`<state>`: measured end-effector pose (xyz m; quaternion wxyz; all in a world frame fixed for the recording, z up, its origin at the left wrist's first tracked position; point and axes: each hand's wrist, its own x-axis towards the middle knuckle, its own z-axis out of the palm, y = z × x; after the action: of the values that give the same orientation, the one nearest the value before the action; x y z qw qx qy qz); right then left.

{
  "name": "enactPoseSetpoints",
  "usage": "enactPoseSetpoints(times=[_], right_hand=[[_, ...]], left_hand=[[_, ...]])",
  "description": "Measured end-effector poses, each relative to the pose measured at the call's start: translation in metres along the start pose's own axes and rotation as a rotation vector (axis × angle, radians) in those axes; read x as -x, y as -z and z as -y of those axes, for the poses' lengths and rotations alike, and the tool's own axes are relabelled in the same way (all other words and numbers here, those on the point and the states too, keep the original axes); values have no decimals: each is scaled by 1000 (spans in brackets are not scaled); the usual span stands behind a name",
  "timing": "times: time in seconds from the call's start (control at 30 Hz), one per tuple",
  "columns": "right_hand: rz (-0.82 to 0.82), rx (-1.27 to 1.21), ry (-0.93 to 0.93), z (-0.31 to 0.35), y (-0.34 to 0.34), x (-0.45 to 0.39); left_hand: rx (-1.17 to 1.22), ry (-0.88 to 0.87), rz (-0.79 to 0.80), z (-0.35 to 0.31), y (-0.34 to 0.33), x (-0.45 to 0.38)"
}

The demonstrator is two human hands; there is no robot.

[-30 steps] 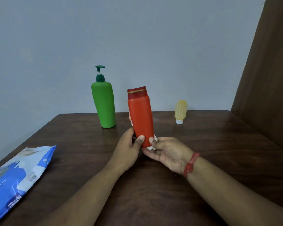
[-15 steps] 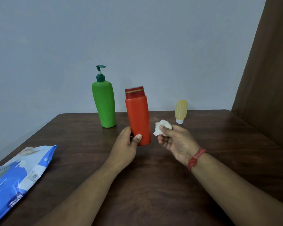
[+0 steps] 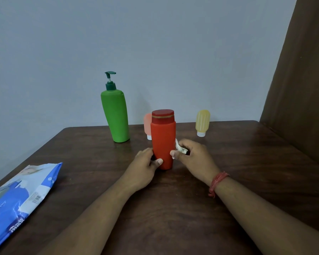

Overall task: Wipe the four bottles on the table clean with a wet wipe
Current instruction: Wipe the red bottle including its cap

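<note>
On the table: the red bottle [image 3: 162, 142] stands near the middle of the brown table [image 3: 247, 162], close to the person.
Left hand: the left hand [image 3: 145, 162] wraps round the low part of the red bottle and holds it steady. Its thumb lies on the front.
Right hand: the right hand [image 3: 191, 155] pinches a small white wet wipe [image 3: 180, 149] and presses it on the right side of the red bottle.
Other bottles: a tall green pump bottle [image 3: 115, 116] stands at the back left. A small pink bottle [image 3: 147, 126] peeks out just behind the red one. A small yellow bottle [image 3: 202, 122] stands at the back right, well apart from the hands.
Wipe pack: a blue pack of wipes [image 3: 17, 196] lies at the left edge of the table.
What could go wrong: the red bottle is tall and thin, so a hard push from the wipe could tip it over if the left hand lets go. It could then knock the pink bottle behind it. A wet bottle may also slip in the hand. The wipe is scrunched very small, so it may miss spots.
Which way it points: the red bottle stands up straight. Its long side runs up and down, with the dark red cap on top and the bottom on the table, I think.
</note>
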<state>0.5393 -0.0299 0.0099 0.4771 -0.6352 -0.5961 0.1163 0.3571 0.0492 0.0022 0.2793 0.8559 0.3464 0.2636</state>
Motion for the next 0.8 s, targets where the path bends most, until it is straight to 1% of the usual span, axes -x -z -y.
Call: enactPoseSetpoints(times=[0.1,0.2,0.43,0.6,0.67,0.73,0.8], right_hand=[[21,54,21,-2,2,0],[21,52,6,-6,5,1],[-213,-86,-83,-15,15,-4],[-367,-234,-155,-20,25,-8],[-403,-282,-164,-22,28,-9],[-406,-294,-151,-22,30,-8],[-394,-178,-93,-21,30,-6]], left_hand=[[1,21,11,0,2,1],[31,21,10,-4,4,3],[25,63,4,2,5,12],[-129,76,-52,-3,-7,9],[-143,78,-71,-6,-11,5],[-151,82,-75,-8,-14,3],[-153,87,-74,-11,-16,0]])
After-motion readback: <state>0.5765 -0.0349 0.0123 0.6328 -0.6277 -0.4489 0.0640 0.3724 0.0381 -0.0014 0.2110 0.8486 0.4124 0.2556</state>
